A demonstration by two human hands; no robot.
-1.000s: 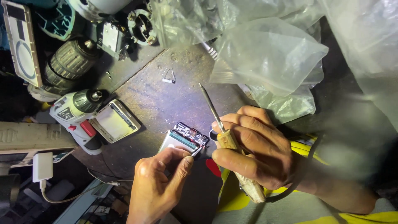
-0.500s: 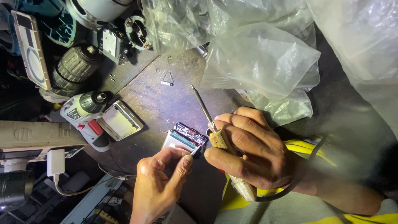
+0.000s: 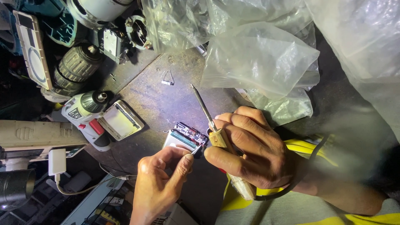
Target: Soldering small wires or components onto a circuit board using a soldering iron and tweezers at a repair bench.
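I saw the right hand (image 3: pixel 254 150) clenched tight around a soldering iron (image 3: pixel 216 133): pale wooden handle, thin grey metal shaft, tip pointing up and away over the bench, touching nothing. A dark cord ran from the handle end round the wrist. The left hand (image 3: pixel 160 183) was pinched shut, thumb and forefinger gripping a small silver tool I couldn't identify, its end at the corner of a small flat module (image 3: pixel 185 139). Module looked like a silvery cell with a dark strip of red-flecked parts along its far edge. It lay on the scuffed metal bench (image 3: pixel 166 104), just beside both hands, between left fingertips and right knuckles. Crinkled clear plastic bags (image 3: pixel 258 58) sat behind; a grey-and-red cordless drill (image 3: pixel 85 110) lay to the left.
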